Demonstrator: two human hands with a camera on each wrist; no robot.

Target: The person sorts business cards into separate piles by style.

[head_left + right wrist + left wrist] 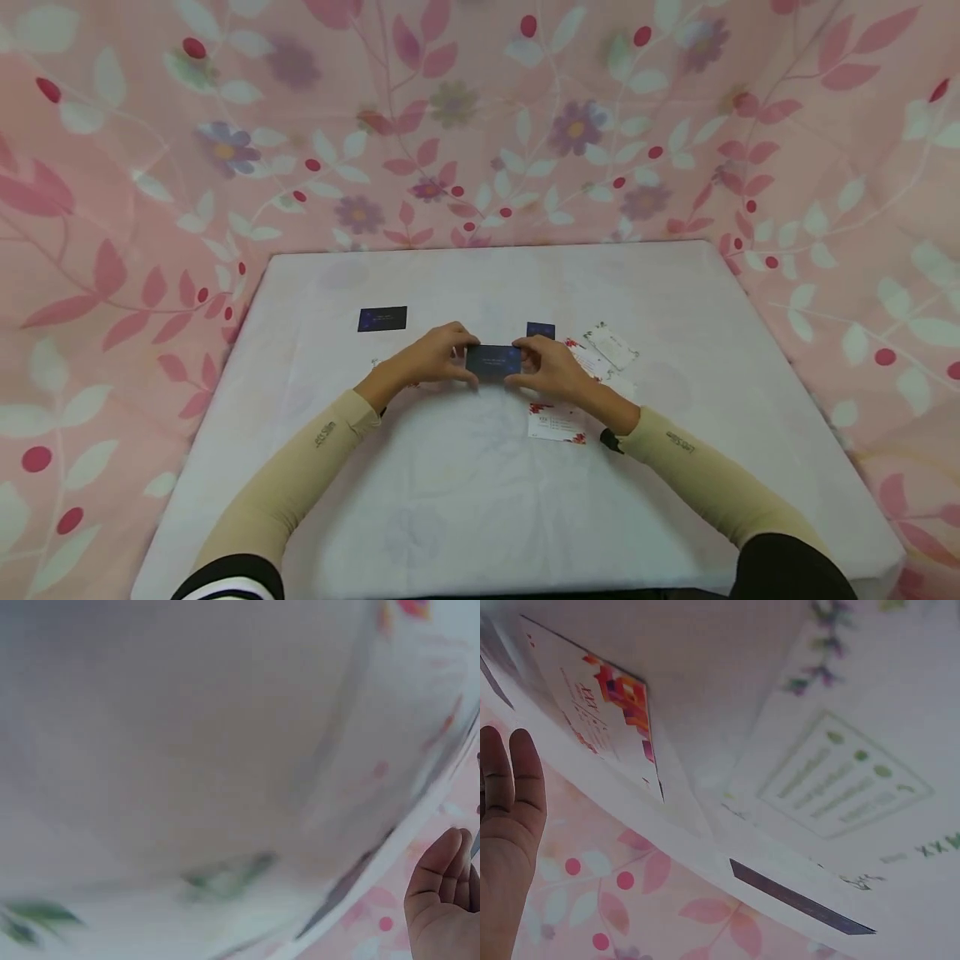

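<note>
1. The left hand (431, 357) and the right hand (546, 367) meet over the middle of the tabletop (465, 500) and hold one dark blue card (492, 360) between them.
2. The left hand's grip is narrow, fingers and thumb pinching the card's left end; the right hand's grip pinches the right end in the same way.
3. The dark blue card lies lengthwise between the two hands, near the centre of the white tabletop; whether it touches the cloth cannot be told.
4. A second dark blue card (382, 318) lies flat to the far left, well apart from the hands.
5. A smaller dark blue card (540, 330) shows just beyond the right hand.
6. White cards with green leaf print (611, 345) lie to the right of the right hand, overlapping one another.
7. A white card with red flowers (557, 422) lies on the near side of the right wrist.
8. Both forearms wear beige sleeves (315, 458).
9. In the left wrist view, fingers (514, 787) show at the left edge, beside a white card with an orange and red design (604, 712).
10. The right wrist view is blurred; only fingertips (442, 870) show at its lower right.
11. A pink floral cloth (480, 125) hangs behind and around the tabletop.
</note>
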